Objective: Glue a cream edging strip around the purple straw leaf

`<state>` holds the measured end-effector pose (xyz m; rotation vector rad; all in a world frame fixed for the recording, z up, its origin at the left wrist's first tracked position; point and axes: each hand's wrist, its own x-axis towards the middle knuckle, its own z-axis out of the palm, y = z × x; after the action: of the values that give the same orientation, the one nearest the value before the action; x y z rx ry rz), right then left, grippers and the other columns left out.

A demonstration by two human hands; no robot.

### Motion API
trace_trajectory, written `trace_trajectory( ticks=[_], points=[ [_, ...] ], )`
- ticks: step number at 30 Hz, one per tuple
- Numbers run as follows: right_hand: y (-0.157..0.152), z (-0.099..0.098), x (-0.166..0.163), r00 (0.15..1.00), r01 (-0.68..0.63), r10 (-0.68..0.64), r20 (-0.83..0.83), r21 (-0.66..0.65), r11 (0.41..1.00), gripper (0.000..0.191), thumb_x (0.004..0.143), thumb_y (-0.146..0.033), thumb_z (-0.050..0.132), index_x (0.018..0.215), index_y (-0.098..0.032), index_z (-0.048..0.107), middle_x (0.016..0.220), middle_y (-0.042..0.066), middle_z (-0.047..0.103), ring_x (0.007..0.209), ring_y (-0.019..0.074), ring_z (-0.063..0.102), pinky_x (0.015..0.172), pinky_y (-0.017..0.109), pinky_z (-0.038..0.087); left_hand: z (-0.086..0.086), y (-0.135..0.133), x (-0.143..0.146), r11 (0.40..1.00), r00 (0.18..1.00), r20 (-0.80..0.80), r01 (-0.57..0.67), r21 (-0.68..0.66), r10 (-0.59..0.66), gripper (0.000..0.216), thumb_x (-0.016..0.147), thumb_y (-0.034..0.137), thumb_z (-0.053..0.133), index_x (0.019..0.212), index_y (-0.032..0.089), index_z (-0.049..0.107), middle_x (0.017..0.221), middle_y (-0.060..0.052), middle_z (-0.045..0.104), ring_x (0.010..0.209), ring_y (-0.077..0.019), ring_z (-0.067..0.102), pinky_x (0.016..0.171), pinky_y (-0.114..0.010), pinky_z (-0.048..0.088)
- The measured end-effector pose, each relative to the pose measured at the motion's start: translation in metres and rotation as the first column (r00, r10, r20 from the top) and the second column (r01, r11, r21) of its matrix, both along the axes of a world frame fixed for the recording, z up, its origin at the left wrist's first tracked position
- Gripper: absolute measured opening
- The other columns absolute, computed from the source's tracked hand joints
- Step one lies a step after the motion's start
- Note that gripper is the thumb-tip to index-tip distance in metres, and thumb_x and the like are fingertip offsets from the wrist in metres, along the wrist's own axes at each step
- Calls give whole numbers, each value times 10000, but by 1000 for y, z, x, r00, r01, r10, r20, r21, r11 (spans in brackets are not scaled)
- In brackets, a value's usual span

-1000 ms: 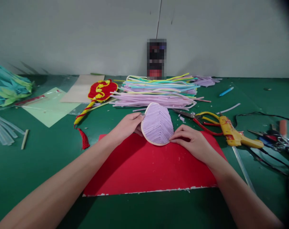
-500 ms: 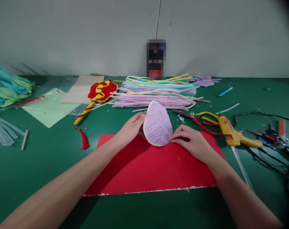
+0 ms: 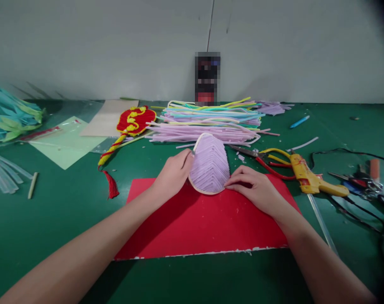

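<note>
A lilac oval piece (image 3: 210, 166), covered in slanting rows of pipe cleaners and edged with a cream strip, is held tilted over a red board (image 3: 192, 228). My left hand (image 3: 175, 171) grips its left edge, thumb and fingers closed on the rim. At the lower right edge, my right hand (image 3: 250, 183) pinches with thumb and fingertips; part of the cream edging ends there. Behind the piece lies a bundle of lilac, yellow and blue pipe cleaners (image 3: 207, 131).
On the right lie pliers (image 3: 268, 160), a yellow hot glue gun (image 3: 306, 175), keys (image 3: 366, 183) and a blue pen (image 3: 299, 122). A red and yellow fan (image 3: 136, 121) with a tassel, green paper (image 3: 66, 141) and glue sticks (image 3: 8, 171) are on the left. A blurred-out phone-shaped object (image 3: 207, 80) leans on the wall.
My left hand has shifted its hold along the left edge, its thumb now at the front. The lilac piece has turned slightly; my right hand stays in place.
</note>
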<state>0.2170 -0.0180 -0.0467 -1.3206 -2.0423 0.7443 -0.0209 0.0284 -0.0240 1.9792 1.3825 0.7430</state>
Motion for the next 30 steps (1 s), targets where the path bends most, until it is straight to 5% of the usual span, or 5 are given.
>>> trace_trajectory(
  ticks=[7, 11, 15, 20, 30],
  points=[
    [0, 0, 0, 1000, -6, 6, -4, -5, 1000, 128, 853, -216, 596, 809, -258, 709, 856, 14, 618, 846, 160, 605, 784, 304, 484, -1, 1, 2, 998, 997, -75, 1, -68, -6, 218, 855, 357, 485, 717, 198, 430, 632, 36, 481, 576, -117, 414, 529, -245, 291],
    [0, 1, -1, 1000, 1, -1, -4, 3, 1000, 132, 859, -242, 585, 808, -258, 706, 853, 20, 624, 843, 169, 611, 779, 317, 493, -1, 0, 4, 985, 989, 130, 93, -145, -75, 300, 811, 371, 563, 1034, 170, 558, 999, -47, 650, 855, -181, 579, 707, -276, 446],
    [0, 1, -1, 1000, 1, -1, -6, 9, 1000, 130, 865, -255, 578, 823, -256, 702, 853, 29, 621, 843, 177, 610, 773, 329, 496, 8, -1, 2, 891, 917, 322, 334, -308, -233, 573, 773, 427, 636, 1269, 175, 499, 1262, -91, 601, 1099, -245, 574, 880, -318, 478],
    [-1, 1, -1, 1000, 9, -9, -5, 14, 1000, 132, 862, -252, 583, 811, -258, 705, 840, 27, 616, 826, 173, 610, 756, 324, 500, 16, 1, -7, 744, 847, 354, 523, -415, -398, 563, 749, 413, 685, 1255, 207, 551, 1281, -73, 604, 1139, -256, 572, 946, -361, 466],
    [0, 1, -1, 1000, 8, -8, -12, -6, 1000, 127, 848, -211, 598, 812, -252, 712, 849, 19, 614, 834, 161, 610, 778, 308, 495, 20, 4, -16, 740, 900, 151, 423, -523, -408, 504, 744, 419, 684, 1207, 231, 618, 1216, -66, 651, 1087, -258, 611, 900, -359, 488]
  ],
)
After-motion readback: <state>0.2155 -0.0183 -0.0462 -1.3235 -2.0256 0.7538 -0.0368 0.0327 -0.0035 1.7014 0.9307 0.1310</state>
